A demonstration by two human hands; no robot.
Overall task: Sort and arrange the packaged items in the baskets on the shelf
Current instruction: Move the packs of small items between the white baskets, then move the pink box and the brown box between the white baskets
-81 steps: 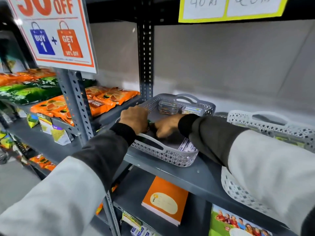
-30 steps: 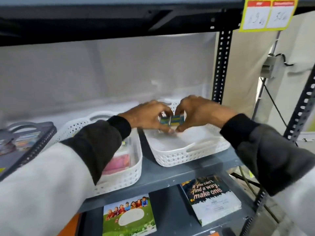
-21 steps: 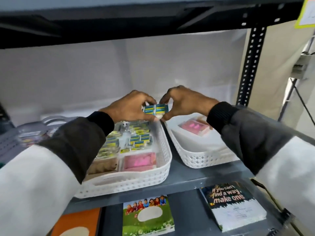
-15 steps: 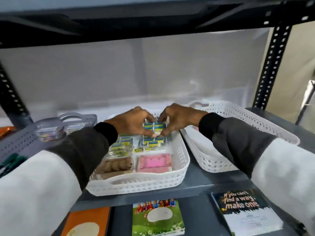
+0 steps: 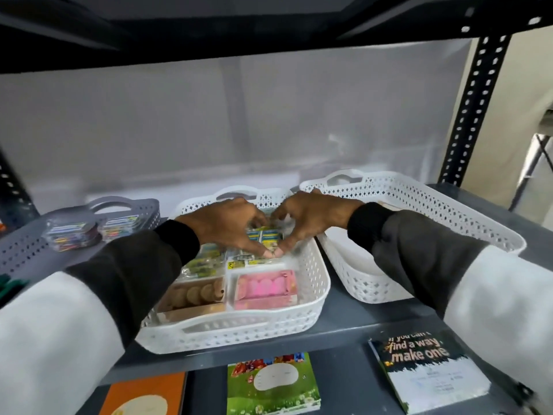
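A small blue-and-yellow packet (image 5: 264, 236) lies low over the back of the middle white basket (image 5: 227, 330). My left hand (image 5: 227, 224) and my right hand (image 5: 308, 221) pinch it together from either side, thumbs touching below it. Under it are several similar yellow-blue packets (image 5: 203, 266). A pink box (image 5: 264, 289) and a brown box of round pieces (image 5: 194, 296) fill the basket's front. The right white basket (image 5: 425, 205) stands beside it, its contents hidden by my right arm.
A grey basket (image 5: 128, 205) at the left holds clear round packs (image 5: 71, 235). Notebooks lie on the shelf below: orange (image 5: 143, 396), green (image 5: 272, 381), dark one (image 5: 428, 369). A perforated black upright (image 5: 472, 94) stands at the right, and a dark shelf overhangs.
Both hands carried the small packet from the right white basket leftwards over the middle basket and lowered it onto the similar packets. Before that they were in the grey basket.
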